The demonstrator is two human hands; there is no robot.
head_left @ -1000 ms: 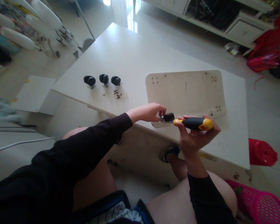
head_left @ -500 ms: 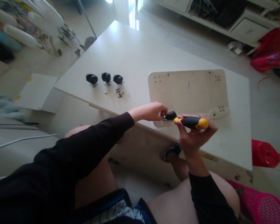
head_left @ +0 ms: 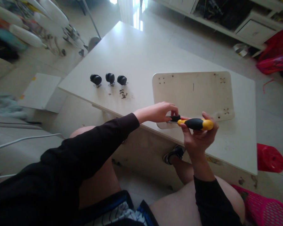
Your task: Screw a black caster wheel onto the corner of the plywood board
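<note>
A yellow-and-black screwdriver (head_left: pixel 195 124) lies across my right hand (head_left: pixel 198 138), its thumb and fingers closed around the handle. The shaft points left, beside a black caster wheel (head_left: pixel 175 118) at the near edge of a cream board (head_left: pixel 193 97). From the left, my left hand (head_left: pixel 162 112) reaches over the board, thumb and bent fingers closed on the caster. The screwdriver's tip is hidden near the left fingers. Small holes show near the board's other corners.
Three more black casters (head_left: pixel 110 78) stand in a row on the white table (head_left: pixel 141 56). Small dark screws (head_left: pixel 123 94) lie in a pile near them. A red stool (head_left: pixel 271 158) and a pink basket (head_left: pixel 273 207) are at the right. A white box (head_left: pixel 41 92) sits left.
My left fingers have shifted right, from the caster's metal end onto its black wheel. The screwdriver stays in my right hand, whose fingers have lifted slightly. The whole view has shifted a little.
</note>
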